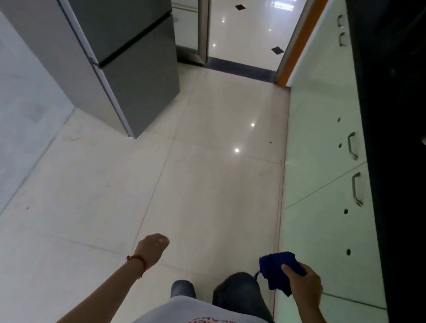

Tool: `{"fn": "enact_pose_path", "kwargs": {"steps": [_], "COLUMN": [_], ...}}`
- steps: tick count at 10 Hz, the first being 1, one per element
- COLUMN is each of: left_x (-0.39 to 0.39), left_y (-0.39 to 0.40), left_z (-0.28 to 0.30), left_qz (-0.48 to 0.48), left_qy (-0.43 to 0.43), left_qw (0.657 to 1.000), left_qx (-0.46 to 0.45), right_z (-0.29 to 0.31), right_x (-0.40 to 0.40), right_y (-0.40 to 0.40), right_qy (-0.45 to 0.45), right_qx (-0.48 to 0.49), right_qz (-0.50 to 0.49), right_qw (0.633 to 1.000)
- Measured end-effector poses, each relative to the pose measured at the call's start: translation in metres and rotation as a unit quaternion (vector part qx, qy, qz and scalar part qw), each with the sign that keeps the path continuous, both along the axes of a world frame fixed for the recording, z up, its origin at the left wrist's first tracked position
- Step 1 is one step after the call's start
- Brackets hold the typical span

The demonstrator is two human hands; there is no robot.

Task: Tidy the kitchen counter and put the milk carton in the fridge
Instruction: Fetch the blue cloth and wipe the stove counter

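Observation:
My right hand [301, 281] grips a folded dark blue cloth [278, 264] low at the right, beside the cabinet fronts. My left hand [151, 248] hangs over the floor with its fingers curled and nothing in it; a red thread circles the wrist. The grey two-door fridge [130, 40] stands at the upper left with both doors closed. The black kitchen counter [403, 183] runs down the right edge, seen edge-on. No milk carton shows in this view.
Pale green cabinet doors [319, 173] with metal handles line the right side under the counter. Glossy cream floor tiles [218, 175] stretch ahead to an open doorway [251, 27] with an orange frame. A grey wall fills the left.

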State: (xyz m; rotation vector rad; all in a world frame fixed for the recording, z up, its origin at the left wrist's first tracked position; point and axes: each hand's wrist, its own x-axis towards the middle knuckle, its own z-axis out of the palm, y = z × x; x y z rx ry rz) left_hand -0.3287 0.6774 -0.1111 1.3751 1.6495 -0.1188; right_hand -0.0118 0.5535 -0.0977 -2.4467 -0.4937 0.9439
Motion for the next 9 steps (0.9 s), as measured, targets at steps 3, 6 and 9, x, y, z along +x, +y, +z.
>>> {"fn": "enact_pose_path", "kwargs": {"steps": [3,6,9], "left_x": [0.114,0.142,0.166], "left_y": [0.196,0.319,0.479], "left_z": [0.014,0.023,-0.005], "left_qz": [0.026,0.157,0.154], "left_qy": [-0.057,-0.05,-0.05], "left_qw": [0.998,0.986,0.986], "left_qx": [0.009,-0.034,-0.032], "right_z": [-0.011,0.007,0.006], "right_x": [0.078,0.144,0.188], "right_y": [0.148,0.368,0.551], "right_qy": [0.026,0.05,0.063], "right_qx": [-0.031,0.032,0.062], "right_qz": [-0.016,0.03,-0.008], "right_qw": [0.999,0.998,0.996]}}
